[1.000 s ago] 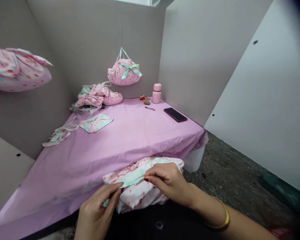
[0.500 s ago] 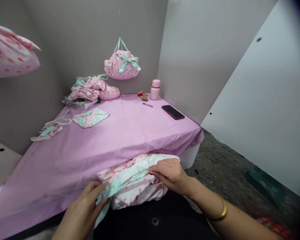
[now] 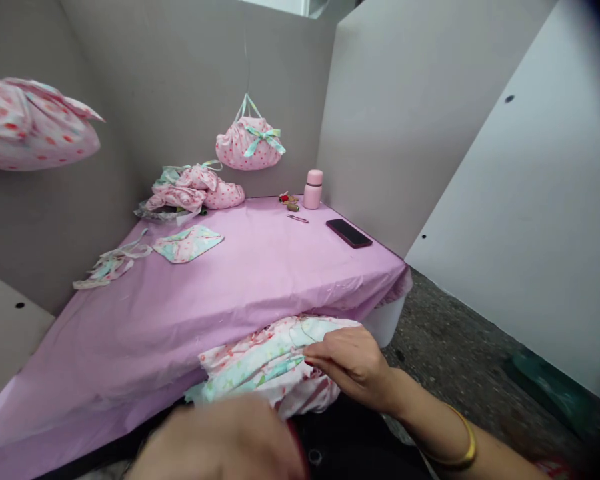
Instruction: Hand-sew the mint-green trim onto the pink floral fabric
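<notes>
A bundle of pink spotted fabric with a mint-green floral strip [image 3: 260,363] lies in my lap, just under the front edge of the table. My right hand [image 3: 350,363], with a gold bangle on its wrist, pinches the end of the green strip. Very close to the camera, my left hand [image 3: 220,440] is a blur at the bottom of the view. Its fingers cannot be made out, and I cannot tell whether it holds anything.
A pink cloth covers the table [image 3: 260,273]. On it lie a phone [image 3: 349,233], a pink bottle [image 3: 313,189], thread spools [image 3: 289,199], a small tool [image 3: 298,219], fabric pieces [image 3: 187,242], strips [image 3: 111,263] and a pile [image 3: 193,193]. One pouch [image 3: 250,143] hangs on the back wall. Partitions enclose the desk.
My left hand has left the green strip and come up close to the camera, where it blurs. The right hand keeps its pinch on the strip.
</notes>
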{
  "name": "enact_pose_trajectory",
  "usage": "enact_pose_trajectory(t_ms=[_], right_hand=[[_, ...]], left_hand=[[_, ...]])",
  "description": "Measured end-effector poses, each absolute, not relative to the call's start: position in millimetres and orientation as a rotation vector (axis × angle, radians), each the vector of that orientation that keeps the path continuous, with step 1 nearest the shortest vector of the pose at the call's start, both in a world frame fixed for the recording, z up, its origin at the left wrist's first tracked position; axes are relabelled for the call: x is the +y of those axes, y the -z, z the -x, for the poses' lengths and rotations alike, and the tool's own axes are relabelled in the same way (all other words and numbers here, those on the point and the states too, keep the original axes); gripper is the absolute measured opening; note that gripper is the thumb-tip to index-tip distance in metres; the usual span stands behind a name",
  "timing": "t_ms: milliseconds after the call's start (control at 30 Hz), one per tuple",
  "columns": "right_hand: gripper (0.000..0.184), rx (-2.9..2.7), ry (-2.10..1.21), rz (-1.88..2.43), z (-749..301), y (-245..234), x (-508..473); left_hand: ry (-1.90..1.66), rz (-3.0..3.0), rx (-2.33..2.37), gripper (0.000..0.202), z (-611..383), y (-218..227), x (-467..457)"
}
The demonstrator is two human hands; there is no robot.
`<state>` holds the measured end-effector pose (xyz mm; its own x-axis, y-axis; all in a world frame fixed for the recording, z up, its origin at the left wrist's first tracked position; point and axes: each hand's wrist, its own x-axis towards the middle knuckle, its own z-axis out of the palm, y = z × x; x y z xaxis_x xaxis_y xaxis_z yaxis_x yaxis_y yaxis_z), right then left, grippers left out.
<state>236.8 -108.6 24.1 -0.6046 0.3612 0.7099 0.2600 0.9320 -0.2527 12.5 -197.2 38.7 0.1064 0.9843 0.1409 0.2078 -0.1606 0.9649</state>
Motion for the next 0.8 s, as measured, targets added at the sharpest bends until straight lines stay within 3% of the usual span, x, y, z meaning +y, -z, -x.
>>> enact_pose_trajectory(t_ms=[333,800], right_hand=[[0.016,-2.252,-0.232,0.449,-238.5,-22.8,-108.1],[0.015,-2.247,-0.235,0.488,-237.7,-18.8,-105.3]], left_hand=[[-0.966,-1.4,1.183,0.017,-32.0,-3.8,-149.4],[-1.032,-1.461,1.319,0.027,-39.9,-4.5,-160.8]])
